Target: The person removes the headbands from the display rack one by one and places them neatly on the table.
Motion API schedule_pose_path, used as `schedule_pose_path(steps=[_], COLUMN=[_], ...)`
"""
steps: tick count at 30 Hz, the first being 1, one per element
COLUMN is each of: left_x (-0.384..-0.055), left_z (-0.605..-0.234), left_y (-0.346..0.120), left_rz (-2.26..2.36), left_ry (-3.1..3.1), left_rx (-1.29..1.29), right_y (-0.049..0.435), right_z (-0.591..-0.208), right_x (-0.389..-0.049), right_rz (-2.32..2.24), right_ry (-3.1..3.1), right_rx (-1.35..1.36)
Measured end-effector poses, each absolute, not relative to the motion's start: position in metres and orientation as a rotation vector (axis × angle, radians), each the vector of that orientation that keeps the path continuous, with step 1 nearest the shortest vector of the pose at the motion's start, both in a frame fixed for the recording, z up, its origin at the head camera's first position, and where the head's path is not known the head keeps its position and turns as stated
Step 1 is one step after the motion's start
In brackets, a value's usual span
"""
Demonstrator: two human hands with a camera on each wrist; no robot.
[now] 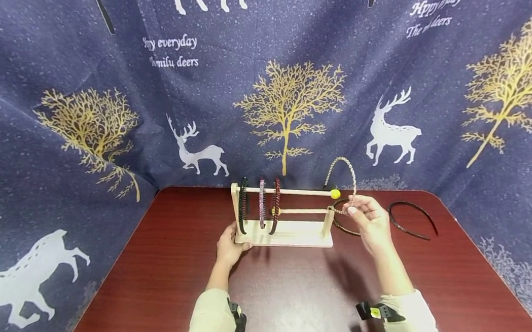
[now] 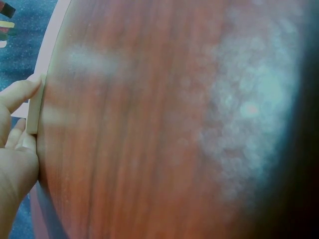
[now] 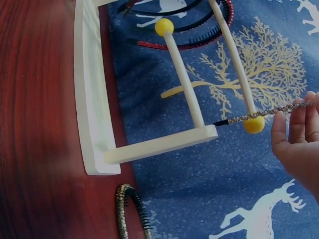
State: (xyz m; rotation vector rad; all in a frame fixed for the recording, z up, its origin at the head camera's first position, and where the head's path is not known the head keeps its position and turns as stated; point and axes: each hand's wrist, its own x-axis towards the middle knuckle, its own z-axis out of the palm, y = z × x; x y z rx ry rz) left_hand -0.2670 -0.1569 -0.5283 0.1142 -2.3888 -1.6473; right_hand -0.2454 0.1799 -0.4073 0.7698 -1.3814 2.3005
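Observation:
A pale wooden rack (image 1: 297,233) with two horizontal rods stands on the table. My left hand (image 1: 229,247) grips the left end of its base, thumb on one face and fingers around the other in the left wrist view. My right hand (image 1: 373,221) pinches a beaded gold headband (image 1: 353,173) near one end, its arch pointing up beside the upper rod's yellow ball tip (image 1: 335,194). In the right wrist view the headband (image 3: 269,112) crosses in front of that ball. Hanging on the upper rod are a black headband (image 1: 243,213), a pink-purple headband (image 1: 262,204) and a dark red headband (image 1: 276,206).
A black headband (image 1: 410,203) lies on the red-brown table (image 1: 176,273) right of my right hand. Another headband, gold and black with inner teeth (image 3: 121,211), lies beside the rack's right end. A dark blue cloth (image 1: 277,48) with deer and trees hangs behind.

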Motion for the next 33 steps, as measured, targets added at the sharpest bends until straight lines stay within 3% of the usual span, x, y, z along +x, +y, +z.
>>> schedule_pose_path(steps=[20, 33], left_x=[-0.268, -0.267], left_z=[-0.528, -0.527], left_y=[-0.157, -0.157], left_rz=[-1.663, -1.704], left_ry=[-2.391, -2.373], left_rx=[0.110, 0.105], right_y=[0.192, 0.182], right_z=[-0.395, -0.412], right_x=[-0.226, -0.187], right_rz=[2.299, 1.876], right_ry=[-1.249, -1.700], right_rx=[0.854, 0.594])
